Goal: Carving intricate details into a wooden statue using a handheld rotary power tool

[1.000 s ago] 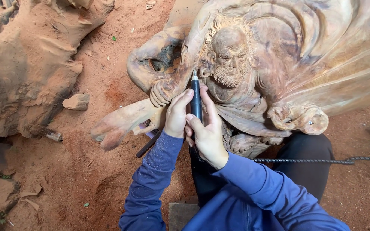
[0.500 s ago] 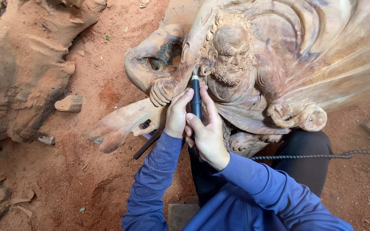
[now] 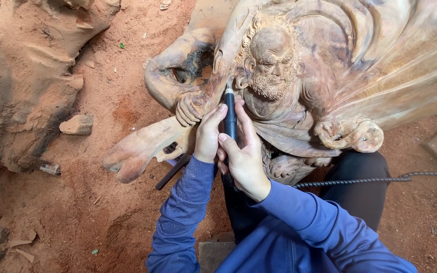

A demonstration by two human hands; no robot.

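Note:
A large wooden carving (image 3: pixel 299 71) of a bearded figure with flowing folds lies on red sawdust. Both my hands hold a slim black rotary carving tool (image 3: pixel 229 114) upright, its tip against the wood beside the figure's ear and beard. My left hand (image 3: pixel 208 134) wraps the tool from the left, next to the carved fist (image 3: pixel 187 108). My right hand (image 3: pixel 244 154) grips the tool's lower body from the right. Both arms wear blue sleeves.
A black coiled cable (image 3: pixel 360 180) runs right from the tool across my dark trousers. A dark rod (image 3: pixel 172 172) lies under the carving's lower limb. A big rough root stump (image 3: pixel 21 81) fills the left. A small wood block (image 3: pixel 77 124) sits on the sawdust.
The view has shifted slightly, so the carving sits a little higher and left in frame. My hands keep the same grip on the tool at the same spot.

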